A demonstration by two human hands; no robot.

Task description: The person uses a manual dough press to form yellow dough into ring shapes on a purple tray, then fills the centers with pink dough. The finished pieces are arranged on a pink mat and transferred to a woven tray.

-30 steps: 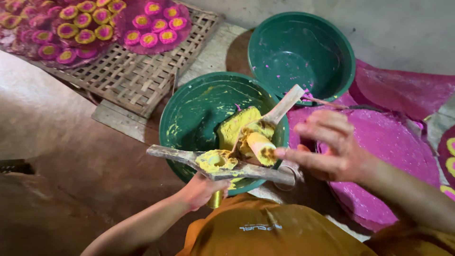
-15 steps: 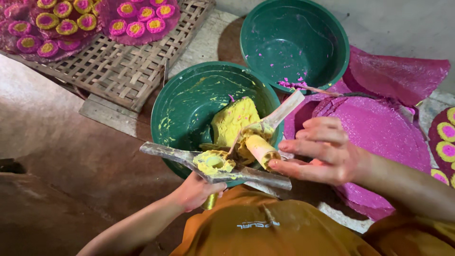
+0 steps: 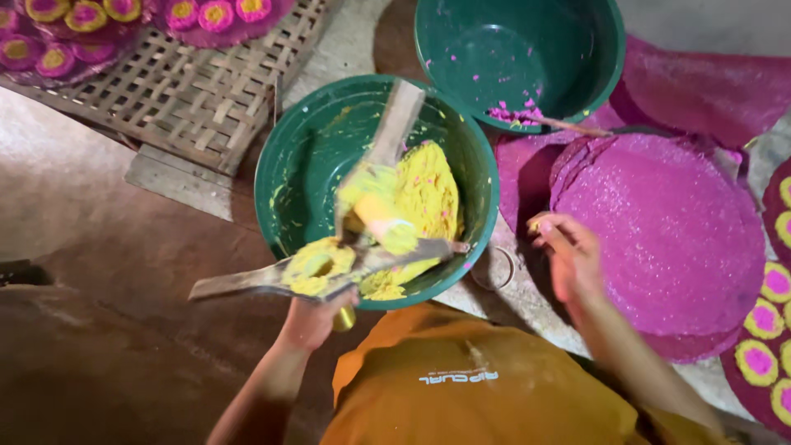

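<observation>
— Where are the hands relative to the green basin [image 3: 313,156]?

— The left hand [image 3: 311,320] sits just below its near rim, grip closed around a short handle under a wooden paddle tool [image 3: 329,268] caked in yellow paste [image 3: 416,198]. The tool lies across the rim. The right hand [image 3: 573,259] hovers right of the basin, fingers loosely spread, holding nothing I can make out.

— And the surroundings?

— Bare floor. A second green basin [image 3: 527,49] stands behind the first, pink discs [image 3: 659,222] to the right, a woven bamboo tray [image 3: 189,91] to the left.
</observation>
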